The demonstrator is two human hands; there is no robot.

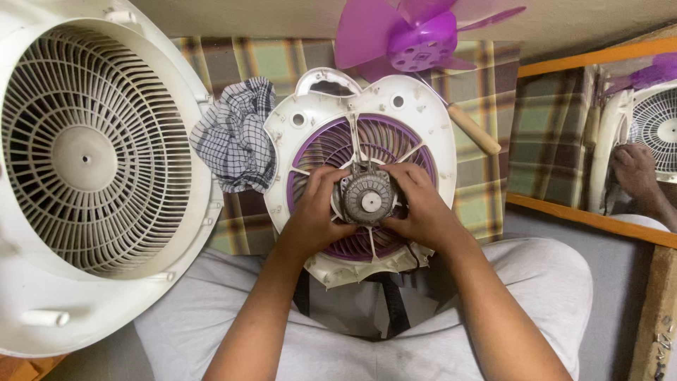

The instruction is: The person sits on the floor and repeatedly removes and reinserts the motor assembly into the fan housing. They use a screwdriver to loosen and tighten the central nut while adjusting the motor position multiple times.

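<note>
A white fan housing (430, 123) with a purple rear grille rests on my lap, tilted away from me. At its centre sits a grey round fan motor (368, 197) with a white hub. My left hand (314, 212) grips the motor's left side. My right hand (423, 208) grips its right side, fingers curled over the top edge. Both thumbs lie against the motor's lower rim.
A large white front grille (92, 155) stands at the left. A checked cloth (236, 137) lies beside the housing on a plaid mat (486, 190). A purple fan blade (419, 35) lies at the top. A wooden tool handle (474, 130) pokes out at the right. A mirror (599, 141) stands further right.
</note>
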